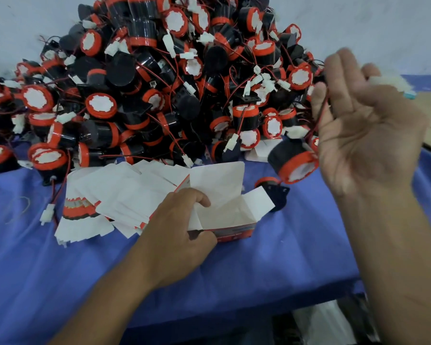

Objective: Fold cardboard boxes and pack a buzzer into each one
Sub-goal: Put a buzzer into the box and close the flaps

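Currently the left hand point(182, 230) is gripping a small box point(234, 230) at its left end, thumb on the printed front wall and fingers curling over the rim. The box is sitting on the blue-covered surface point(60, 270) with its mouth facing up and its long side running left to right. Its big lid flap is standing up at the back and a small flap is sticking out to the right. A red and dark printed band is running along the front wall, but the writing there is too blurred to read.

The right hand point(366, 135) is hovering above and to the right of the box, palm up and fingers loosely straight. A thin red wire point(322, 113) is lying across its fingers. One buzzer point(294, 163) is hanging just beside that hand, tilted, its red-ringed white face pointing down and to the right.

Behind the box, a pile of flat boxes point(125, 192) is lying in front of a big heap of buzzers point(159, 83).
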`<action>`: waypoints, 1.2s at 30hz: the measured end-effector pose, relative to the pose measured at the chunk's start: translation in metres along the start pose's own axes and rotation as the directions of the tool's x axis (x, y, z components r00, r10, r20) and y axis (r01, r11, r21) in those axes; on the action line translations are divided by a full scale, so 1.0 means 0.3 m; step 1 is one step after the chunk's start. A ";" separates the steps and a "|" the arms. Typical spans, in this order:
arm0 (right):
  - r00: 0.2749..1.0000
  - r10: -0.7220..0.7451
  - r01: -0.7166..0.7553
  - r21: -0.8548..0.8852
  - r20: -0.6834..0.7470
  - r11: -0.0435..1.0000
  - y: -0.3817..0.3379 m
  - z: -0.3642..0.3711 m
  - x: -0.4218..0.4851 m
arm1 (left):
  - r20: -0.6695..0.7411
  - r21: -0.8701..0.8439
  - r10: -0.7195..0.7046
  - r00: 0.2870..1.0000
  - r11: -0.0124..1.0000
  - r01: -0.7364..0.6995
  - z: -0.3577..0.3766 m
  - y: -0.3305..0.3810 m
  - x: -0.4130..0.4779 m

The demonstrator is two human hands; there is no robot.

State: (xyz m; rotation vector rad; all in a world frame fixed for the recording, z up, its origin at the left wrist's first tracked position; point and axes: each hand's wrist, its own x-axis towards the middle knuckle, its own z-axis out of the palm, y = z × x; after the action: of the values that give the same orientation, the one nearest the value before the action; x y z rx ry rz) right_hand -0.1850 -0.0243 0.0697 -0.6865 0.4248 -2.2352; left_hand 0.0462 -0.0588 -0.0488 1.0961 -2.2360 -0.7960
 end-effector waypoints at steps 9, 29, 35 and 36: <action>0.972 0.234 -0.225 -0.184 0.026 0.957 0.184 0.005 -0.149 | -0.013 -0.001 0.055 0.998 0.998 -0.055 0.012 0.010 0.007; 0.626 0.579 0.539 -0.826 0.523 0.164 0.097 -0.152 -0.175 | -0.060 -0.147 0.043 0.997 0.988 -0.051 0.022 -0.005 0.018; 0.524 0.578 0.748 -0.663 0.625 0.040 0.092 -0.149 -0.181 | -0.068 -0.195 0.042 0.997 0.979 -0.055 0.021 -0.006 0.019; 0.527 0.586 0.745 -0.666 0.615 0.030 0.091 -0.148 -0.182 | -0.078 -0.198 0.042 0.996 0.979 -0.057 0.021 -0.005 0.018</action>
State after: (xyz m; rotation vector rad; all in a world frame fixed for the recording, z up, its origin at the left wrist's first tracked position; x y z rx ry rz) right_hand -0.1644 0.0020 0.0019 -2.5713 1.5229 -0.7691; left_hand 0.0399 -0.0623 -0.0533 0.9545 -2.0634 -0.9217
